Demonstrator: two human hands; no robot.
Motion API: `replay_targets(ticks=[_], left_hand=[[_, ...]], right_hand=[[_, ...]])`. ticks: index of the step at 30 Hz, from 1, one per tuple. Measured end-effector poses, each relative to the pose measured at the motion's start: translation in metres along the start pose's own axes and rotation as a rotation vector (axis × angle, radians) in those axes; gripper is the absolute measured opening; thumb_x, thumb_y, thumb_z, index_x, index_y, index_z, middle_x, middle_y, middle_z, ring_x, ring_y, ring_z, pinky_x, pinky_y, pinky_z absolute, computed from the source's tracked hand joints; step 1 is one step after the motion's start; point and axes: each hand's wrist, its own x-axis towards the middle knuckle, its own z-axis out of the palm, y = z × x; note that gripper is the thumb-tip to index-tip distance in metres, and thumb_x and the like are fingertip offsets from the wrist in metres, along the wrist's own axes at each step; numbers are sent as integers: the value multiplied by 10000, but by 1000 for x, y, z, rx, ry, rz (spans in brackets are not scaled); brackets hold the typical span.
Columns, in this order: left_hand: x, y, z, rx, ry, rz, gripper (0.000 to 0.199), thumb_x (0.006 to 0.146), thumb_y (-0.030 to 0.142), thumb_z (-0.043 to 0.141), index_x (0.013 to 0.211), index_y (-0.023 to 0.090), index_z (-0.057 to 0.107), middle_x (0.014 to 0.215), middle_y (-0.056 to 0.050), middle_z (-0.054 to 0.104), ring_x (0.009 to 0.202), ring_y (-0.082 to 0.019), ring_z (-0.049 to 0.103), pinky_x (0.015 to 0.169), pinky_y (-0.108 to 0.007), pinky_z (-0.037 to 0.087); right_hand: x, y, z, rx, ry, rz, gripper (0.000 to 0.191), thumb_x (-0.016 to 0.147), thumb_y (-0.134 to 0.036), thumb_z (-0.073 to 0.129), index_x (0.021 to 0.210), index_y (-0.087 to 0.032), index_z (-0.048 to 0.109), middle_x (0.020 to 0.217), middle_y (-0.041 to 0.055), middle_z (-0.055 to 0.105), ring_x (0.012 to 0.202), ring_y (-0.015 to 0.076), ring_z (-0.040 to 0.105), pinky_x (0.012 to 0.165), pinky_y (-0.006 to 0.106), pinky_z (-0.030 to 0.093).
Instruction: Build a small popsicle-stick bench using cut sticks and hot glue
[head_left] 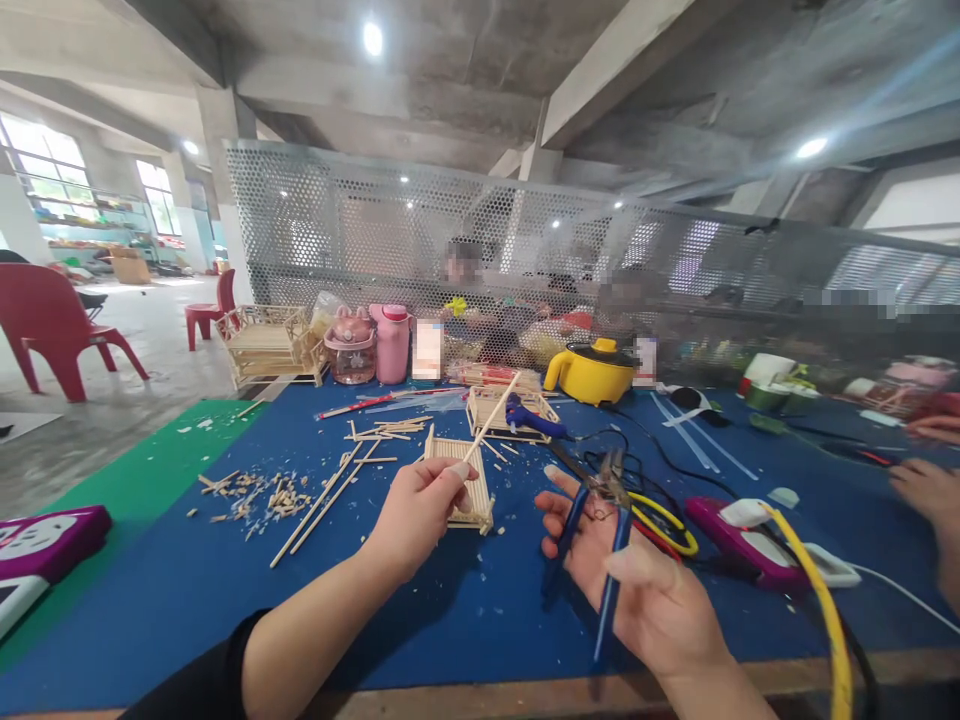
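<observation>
Pinched in my left hand (424,510) is a thin wooden stick (493,418) that slants up and to the right. Below and behind that hand lies a small frame of wooden sticks (480,508) on the blue table. My right hand (630,580) holds pliers with blue handles (609,590); the handles are spread and the jaws point up. Behind the hands, a blue glue gun (536,418) rests by a second stick frame (480,408). Loose sticks (319,505) and short cut pieces (289,497) lie left of my left hand.
Along the back stand a yellow pot (598,372), a pink bottle (392,345), a pink-lidded jar (351,350) and a stick-built rack (274,345) before a perforated metal screen (420,230). Cables and a purple power strip (750,545) lie right. Another person's hands (926,490) show at the right edge.
</observation>
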Motion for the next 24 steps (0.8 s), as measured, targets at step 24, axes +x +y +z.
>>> replay_targets(ticks=[24], left_hand=[[-6, 1, 1, 298, -25, 179, 309, 803, 393, 480, 699, 149, 640, 547, 24, 482, 522, -104, 404, 508, -211, 334]], right_hand=[[1, 10, -2, -1378, -159, -42, 676, 740, -126, 422, 1389, -295, 335, 1397, 34, 416, 1286, 224, 382, 1086, 450, 281]])
